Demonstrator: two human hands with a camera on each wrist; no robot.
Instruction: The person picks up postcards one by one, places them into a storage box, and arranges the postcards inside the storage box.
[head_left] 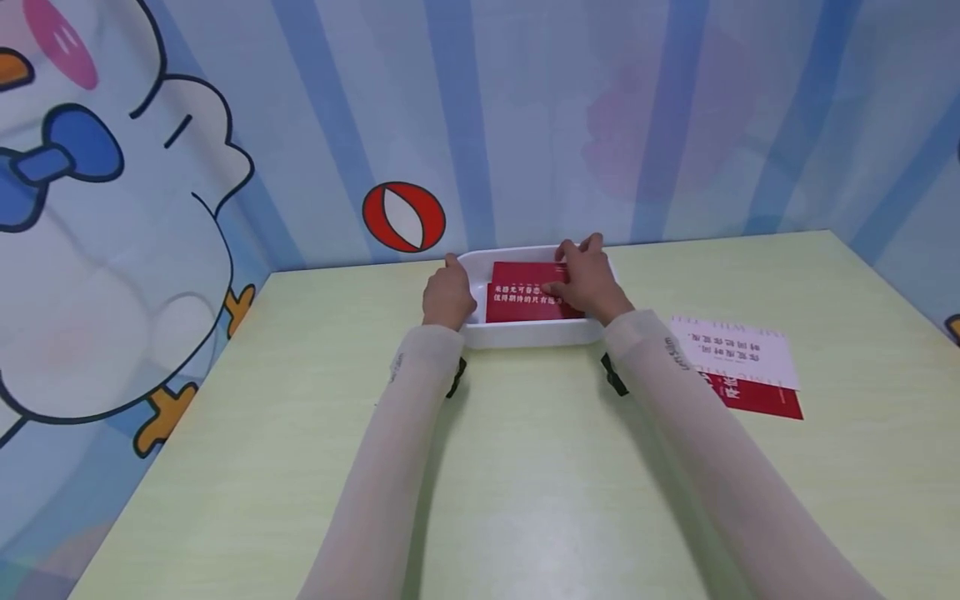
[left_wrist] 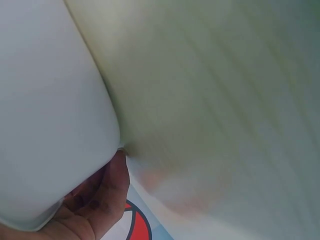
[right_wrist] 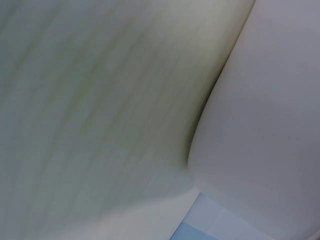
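A white tray (head_left: 531, 334) stands at the back of the table, near the wall. My left hand (head_left: 447, 296) grips its left end; in the left wrist view, the left hand's curled fingers (left_wrist: 118, 175) lie at the tray's corner. Red cards (head_left: 525, 307) with white lettering overlap inside the tray. Over the tray's right side, my right hand (head_left: 592, 282) holds the red cards at their right part, thumb across the lettering. Its other fingertips are near the far rim, partly hidden. The right wrist view shows the tray's outer wall (right_wrist: 260, 120) but no hand.
To the right on the pale green table (head_left: 517, 467) lie a white card (head_left: 738, 350) and a red card (head_left: 757, 398) partly beneath it. The right sleeve covers part of them. A cartoon-printed wall (head_left: 525, 125) rises directly behind the tray.
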